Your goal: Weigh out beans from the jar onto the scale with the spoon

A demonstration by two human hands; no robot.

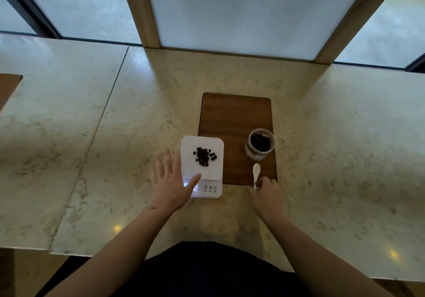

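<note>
A white digital scale (215, 144) sits on the marble counter, with a small heap of dark beans (204, 156) on its platform. My left hand (171, 181) lies flat and open against the scale's left front corner, its thumb over the lit display. An open glass jar (260, 144) holding dark beans stands on a wooden board (234, 115) to the right of the scale. A white spoon (256, 174) lies on the board just below the jar, bowl pointing away. My right hand (268, 196) has its fingertips pinched on the spoon's handle end.
The marble counter (115, 135) stretches wide to both sides, with a seam on the left. A second wooden board (8, 87) shows at the far left edge. Wood-framed frosted panels and windows rise behind the counter.
</note>
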